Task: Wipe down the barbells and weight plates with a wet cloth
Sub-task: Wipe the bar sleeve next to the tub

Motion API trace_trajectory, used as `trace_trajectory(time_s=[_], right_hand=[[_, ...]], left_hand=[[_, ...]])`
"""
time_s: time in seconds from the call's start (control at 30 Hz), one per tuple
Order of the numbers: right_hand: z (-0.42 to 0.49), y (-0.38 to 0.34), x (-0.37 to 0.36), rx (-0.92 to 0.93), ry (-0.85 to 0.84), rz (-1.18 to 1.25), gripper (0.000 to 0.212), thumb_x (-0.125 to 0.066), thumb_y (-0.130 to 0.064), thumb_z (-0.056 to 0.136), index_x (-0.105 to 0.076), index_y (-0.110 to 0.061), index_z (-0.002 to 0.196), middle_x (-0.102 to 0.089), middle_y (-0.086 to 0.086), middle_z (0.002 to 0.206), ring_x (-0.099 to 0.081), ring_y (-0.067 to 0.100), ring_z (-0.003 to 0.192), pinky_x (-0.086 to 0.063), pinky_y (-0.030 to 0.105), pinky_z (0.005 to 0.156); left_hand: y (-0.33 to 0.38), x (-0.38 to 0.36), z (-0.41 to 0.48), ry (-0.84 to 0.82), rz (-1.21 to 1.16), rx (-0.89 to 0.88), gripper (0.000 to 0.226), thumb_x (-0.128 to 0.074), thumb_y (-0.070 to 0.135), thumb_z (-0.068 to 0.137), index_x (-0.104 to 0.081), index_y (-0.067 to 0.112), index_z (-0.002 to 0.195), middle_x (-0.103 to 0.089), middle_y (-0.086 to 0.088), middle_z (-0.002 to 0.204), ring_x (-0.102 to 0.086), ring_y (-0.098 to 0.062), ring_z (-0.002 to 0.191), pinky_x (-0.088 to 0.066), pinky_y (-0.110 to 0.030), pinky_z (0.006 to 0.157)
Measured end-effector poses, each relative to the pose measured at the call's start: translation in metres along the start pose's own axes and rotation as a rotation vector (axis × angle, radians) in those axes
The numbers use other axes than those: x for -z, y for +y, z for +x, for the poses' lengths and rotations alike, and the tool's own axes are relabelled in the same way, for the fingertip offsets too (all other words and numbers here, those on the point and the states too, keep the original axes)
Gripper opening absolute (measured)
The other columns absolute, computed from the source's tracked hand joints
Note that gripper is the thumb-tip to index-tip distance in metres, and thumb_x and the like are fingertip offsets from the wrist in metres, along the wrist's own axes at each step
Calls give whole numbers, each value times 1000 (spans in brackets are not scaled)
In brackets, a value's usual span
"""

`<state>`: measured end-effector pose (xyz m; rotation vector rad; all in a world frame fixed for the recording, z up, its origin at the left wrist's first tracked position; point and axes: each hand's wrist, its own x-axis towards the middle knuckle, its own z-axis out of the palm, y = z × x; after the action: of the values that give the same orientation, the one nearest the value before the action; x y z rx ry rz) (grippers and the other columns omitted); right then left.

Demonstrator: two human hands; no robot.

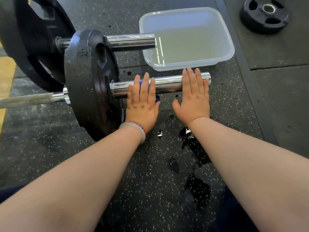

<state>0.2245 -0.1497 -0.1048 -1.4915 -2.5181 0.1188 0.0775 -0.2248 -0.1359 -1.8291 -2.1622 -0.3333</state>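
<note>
Nearest the body, both bare forearms reach straight forward over the speckled rubber floor (137,181). Dark water puddles (192,141) lie between the arms and under the right wrist; the floor there holds nothing else.

The left hand (142,101), with a pale bangle (133,127) at the wrist, lies palm down with its fingers straight and close together. It presses a blue cloth (144,85) onto the chrome barbell sleeve (167,84); a corner of the cloth shows at the thumb side of that hand. Just to its left the black weight plate (87,81) stands upright on the sleeve, its face spotted with droplets, nearly touching the hand's outer edge. The dull barbell shaft (25,99) runs away to the left beyond the plate.

The right hand (194,96) is also flat and spread, thumb out, its fingers laid over the sleeve near the free end. A gap of bare sleeve separates the two hands.

Just past the fingertips sits a translucent plastic tub (222,30) holding water. Ahead and left of the left hand, a second barbell sleeve (132,41) ends over the tub's rim, with a larger plate (33,39) behind. Far beyond the right hand a small weight plate (265,14) lies flat.
</note>
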Motion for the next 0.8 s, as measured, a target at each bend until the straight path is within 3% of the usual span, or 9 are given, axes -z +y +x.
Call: trace_trajectory(time_s=[0.33,0.47,0.63,0.73,0.8], right_hand=[[-2,-6,4,-50,-50,-22,89,-53,-30,86,4,-13,152,5,4,160,11,23,146,17,35,114],[-3,-5,9,-37,-84,-52,89,-50,-27,87,11,-14,151,12,4,159,15,22,145,17,35,113],[-12,3,11,7,-131,-88,87,-45,-25,89,19,-16,148,22,4,157,21,21,144,18,34,114],[-20,9,13,32,-149,-99,86,-44,-31,92,21,-16,147,23,4,156,20,21,144,16,35,116],[-24,11,15,39,-142,-68,85,-45,-36,94,19,-16,147,21,3,157,18,20,145,15,35,115]], left_hand=[[22,6,6,37,-94,208,62,-40,33,93,-28,2,145,-28,-21,151,-15,-38,139,-1,-46,116],[39,13,15,18,-199,403,58,-36,31,95,-30,3,146,-24,-20,153,-17,-37,141,-7,-47,116],[13,10,8,6,-66,151,57,-39,32,94,-30,5,144,-29,-20,151,-18,-36,138,-5,-46,114],[21,16,14,-46,-48,182,54,-36,29,92,-42,2,138,-39,-19,145,-31,-37,135,-12,-47,114],[35,19,24,-110,21,46,54,-36,28,92,-42,1,138,-42,-17,144,-37,-36,133,-14,-47,114]])
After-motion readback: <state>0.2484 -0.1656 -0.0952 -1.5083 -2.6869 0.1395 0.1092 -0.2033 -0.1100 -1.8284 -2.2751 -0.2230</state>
